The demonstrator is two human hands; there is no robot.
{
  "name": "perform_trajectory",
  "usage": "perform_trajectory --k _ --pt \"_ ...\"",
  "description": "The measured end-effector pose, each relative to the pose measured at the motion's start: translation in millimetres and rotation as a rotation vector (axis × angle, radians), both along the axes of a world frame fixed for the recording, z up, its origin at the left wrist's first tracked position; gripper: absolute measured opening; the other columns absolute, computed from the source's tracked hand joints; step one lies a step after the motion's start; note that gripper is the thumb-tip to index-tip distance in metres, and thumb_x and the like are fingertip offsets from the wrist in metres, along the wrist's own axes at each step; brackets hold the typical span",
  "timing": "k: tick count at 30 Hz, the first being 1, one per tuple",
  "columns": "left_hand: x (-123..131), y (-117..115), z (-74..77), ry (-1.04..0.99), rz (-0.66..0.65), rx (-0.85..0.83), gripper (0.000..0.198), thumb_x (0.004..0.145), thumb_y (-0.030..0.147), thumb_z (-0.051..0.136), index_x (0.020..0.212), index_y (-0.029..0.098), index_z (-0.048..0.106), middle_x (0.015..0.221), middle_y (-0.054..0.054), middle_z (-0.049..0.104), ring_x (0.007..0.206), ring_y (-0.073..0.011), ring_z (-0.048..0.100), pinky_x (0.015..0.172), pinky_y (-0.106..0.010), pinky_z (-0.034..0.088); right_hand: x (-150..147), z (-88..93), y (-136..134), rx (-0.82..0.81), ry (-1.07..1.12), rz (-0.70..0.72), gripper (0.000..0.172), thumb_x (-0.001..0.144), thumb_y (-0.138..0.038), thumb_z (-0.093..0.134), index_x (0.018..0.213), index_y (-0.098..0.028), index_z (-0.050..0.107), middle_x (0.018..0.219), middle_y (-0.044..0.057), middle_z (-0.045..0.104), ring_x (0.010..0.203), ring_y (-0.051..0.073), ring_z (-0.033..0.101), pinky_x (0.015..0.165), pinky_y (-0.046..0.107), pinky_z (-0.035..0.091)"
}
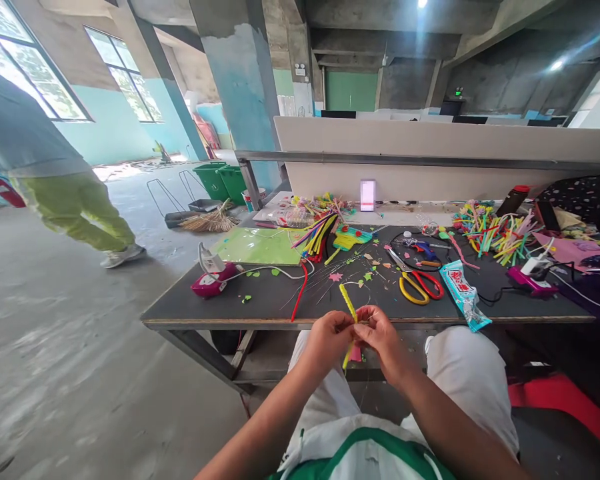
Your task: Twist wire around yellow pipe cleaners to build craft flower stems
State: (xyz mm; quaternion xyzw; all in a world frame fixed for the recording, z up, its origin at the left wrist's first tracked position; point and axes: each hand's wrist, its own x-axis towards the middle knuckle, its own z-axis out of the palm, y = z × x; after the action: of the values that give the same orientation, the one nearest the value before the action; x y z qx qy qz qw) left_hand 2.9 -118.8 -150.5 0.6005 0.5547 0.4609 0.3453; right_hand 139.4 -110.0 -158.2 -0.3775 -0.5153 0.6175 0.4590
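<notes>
In 2 hands [333, 339] [381, 338] by tbl [250, 301]: 1 ylw strip [349, 304]

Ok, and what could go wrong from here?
The yellow strip is between the left hand and right hand, in front of the table rather than over it, so a slip might drop it below. The blue packet juts past the table's near edge; a bump could knock it off.

The dark tabletop [260, 308] carries scissors [406, 269], a blue packet [462, 292], a red strip [300, 293], a green sheet [263, 247] and small scraps [335, 277].
</notes>
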Motion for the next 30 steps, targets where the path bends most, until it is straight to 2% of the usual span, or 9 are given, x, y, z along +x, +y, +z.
perform_trajectory --k 3,6,11,14,17,23,27,28,30 --pt "1.2 0.0 -1.9 -0.107 -0.065 -0.038 0.01 0.07 0.022 0.057 0.065 0.015 0.061 0.059 0.002 0.054 0.059 -0.0116 0.05 0.053 -0.02 0.037 -4.8 0.0 1.4 -0.041 0.013 -0.079 0.023 0.074 -0.039 0.064 0.082 -0.022 0.051 0.07 -0.005 0.05 0.054 0.009 0.046 0.048 0.02 0.036" --pt "2.7 -1.6 -0.1 -0.173 -0.068 -0.044 0.005 0.07 0.02 0.056 0.07 0.015 0.058 0.062 0.002 0.053 0.061 -0.0105 0.049 0.055 -0.02 0.038 -6.9 -3.5 2.2 -0.098 0.06 -0.087 0.024 0.076 -0.043 0.061 0.077 -0.021 0.05 0.061 -0.007 0.045 0.048 0.008 0.04 0.044 0.019 0.032" --pt "7.7 -5.5 9.0 -0.384 -0.105 -0.069 0.004 0.072 0.017 0.054 0.072 0.016 0.05 0.066 0.004 0.047 0.06 -0.0078 0.045 0.058 -0.019 0.038 -7.4 0.1 0.8 -0.095 0.087 -0.077 0.023 0.075 -0.041 0.061 0.081 -0.021 0.051 0.066 -0.004 0.049 0.053 0.01 0.046 0.046 0.02 0.036" --pt "10.9 -5.6 14.3 -0.578 -0.173 -0.116 0.01 0.074 0.022 0.056 0.079 0.016 0.05 0.07 0.004 0.049 0.062 -0.0078 0.047 0.06 -0.02 0.041 -6.9 5.1 0.8 -0.023 0.038 -0.086 0.021 0.077 -0.041 0.058 0.081 -0.021 0.051 0.066 -0.003 0.05 0.055 0.011 0.047 0.047 0.021 0.037" --pt "12.9 -4.0 17.3 -0.646 -0.176 -0.109 0.017 0.075 0.029 0.061 0.081 0.016 0.052 0.072 0.003 0.051 0.062 -0.0077 0.048 0.06 -0.021 0.04 -6.0 7.6 1.4 0.018 -0.014 -0.116 0.023 0.078 -0.044 0.056 0.081 -0.022 0.051 0.064 -0.003 0.049 0.053 0.011 0.044 0.047 0.022 0.038" --pt "11.7 -1.1 18.1 -0.478 -0.1 -0.026 0.015 0.075 0.027 0.062 0.075 0.014 0.056 0.069 0.003 0.052 0.063 -0.0084 0.046 0.058 -0.02 0.037 2.2 12.4 2.9 0.091 -0.117 -0.082 0.024 0.084 -0.044 0.049 0.08 -0.021 0.054 0.062 -0.004 0.048 0.052 0.011 0.045 0.05 0.022 0.039" --pt "8.5 0.5 16.3 -0.252 0.037 0.059 0.015 0.076 0.026 0.059 0.067 0.015 0.056 0.063 0.003 0.049 0.06 -0.0092 0.044 0.056 -0.02 0.034 26.4 36.5 -0.7 0.247 -0.553 0.03 0.016 0.077 -0.037 0.06 0.076 -0.02 0.058 0.064 -0.002 0.056 0.054 0.013 0.05 0.05 0.023 0.036" --pt "8.3 0.6 15.6 -0.173 0.08 0.093 0.015 0.076 0.025 0.058 0.066 0.015 0.055 0.062 0.003 0.049 0.06 -0.0095 0.043 0.055 -0.021 0.033 32.8 45.9 -3.7 0.308 -0.712 0.019 0.017 0.075 -0.035 0.062 0.068 -0.02 0.058 0.058 -0.002 0.055 0.052 0.013 0.049 0.048 0.023 0.034" --pt "9.9 -0.2 14.3 -0.006 0.135 0.156 0.014 0.076 0.023 0.056 0.064 0.016 0.055 0.061 0.003 0.049 0.061 -0.0104 0.044 0.056 -0.021 0.033 40.7 65.1 -11.8 0.415 -0.919 -0.11 0.026 0.081 -0.037 0.056 0.06 -0.021 0.056 0.051 -0.001 0.053 0.048 0.013 0.047 0.046 0.024 0.03"
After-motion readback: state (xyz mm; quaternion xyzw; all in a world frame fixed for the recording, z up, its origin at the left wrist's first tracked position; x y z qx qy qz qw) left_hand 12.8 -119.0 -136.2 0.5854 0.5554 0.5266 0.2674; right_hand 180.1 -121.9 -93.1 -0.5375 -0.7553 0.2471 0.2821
